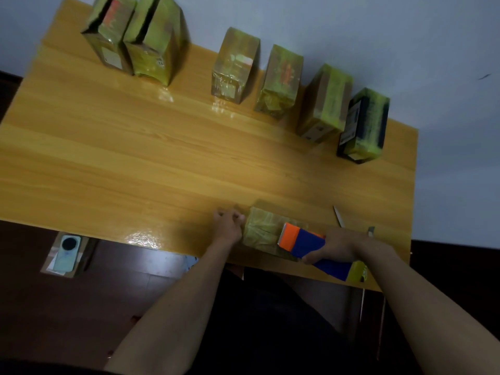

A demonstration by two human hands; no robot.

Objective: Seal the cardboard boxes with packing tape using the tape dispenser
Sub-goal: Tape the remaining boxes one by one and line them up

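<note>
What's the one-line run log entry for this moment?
left hand steadies box | right hand grips tape dispenser on box | six boxes behind

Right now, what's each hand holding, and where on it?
Right hand grips the tape dispenser by its blue handle. Left hand holds the left end of the small box on the table.

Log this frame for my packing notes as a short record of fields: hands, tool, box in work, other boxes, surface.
left hand: left hand grips the left end of the box being taped
right hand: right hand holds the tape dispenser
tool: blue and orange tape dispenser, lying on top of the box
box in work: small box near the front table edge, already wrapped in tape
other boxes: six taped boxes in a row at the back
surface: wooden table
</note>
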